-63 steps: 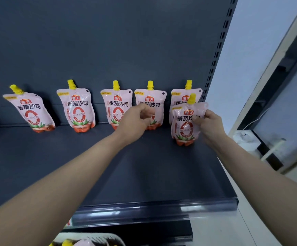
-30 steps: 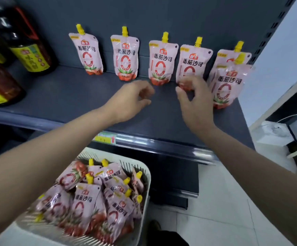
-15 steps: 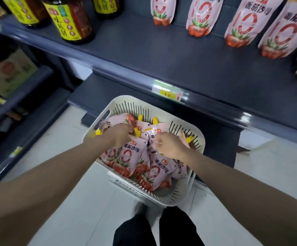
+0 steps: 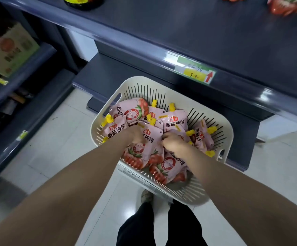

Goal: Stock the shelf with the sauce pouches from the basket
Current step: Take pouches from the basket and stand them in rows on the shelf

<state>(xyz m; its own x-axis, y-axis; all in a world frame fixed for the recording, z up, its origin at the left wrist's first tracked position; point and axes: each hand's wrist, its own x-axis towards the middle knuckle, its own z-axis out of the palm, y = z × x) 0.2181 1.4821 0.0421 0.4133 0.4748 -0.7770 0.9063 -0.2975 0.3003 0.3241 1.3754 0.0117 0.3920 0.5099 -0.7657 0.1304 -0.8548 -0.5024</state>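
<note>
A cream slotted basket [image 4: 227, 134] sits below the shelf and holds several pink sauce pouches with yellow caps. Both my hands are inside it. My left hand [image 4: 135, 134] grips the left edge of the topmost middle pouch [image 4: 146, 145]. My right hand [image 4: 172, 142] has its fingers curled at that pouch's right edge, over another pouch [image 4: 172, 164]; which of the two it grips is unclear. The dark shelf [image 4: 215, 32] runs across the top, and only the bottoms of the stocked pouches [image 4: 286, 6] show at its upper right.
A price tag [image 4: 195, 71] is fixed to the shelf's front lip. A dark bottle [image 4: 82, 1] stands on the shelf at upper left. Lower shelves with a box [image 4: 7, 48] are on the left. My legs [image 4: 161, 226] stand on the white tiled floor.
My hands left the shelf, where the right one had set a pouch at the right end, and came down into the basket. They now close on pouches there.
</note>
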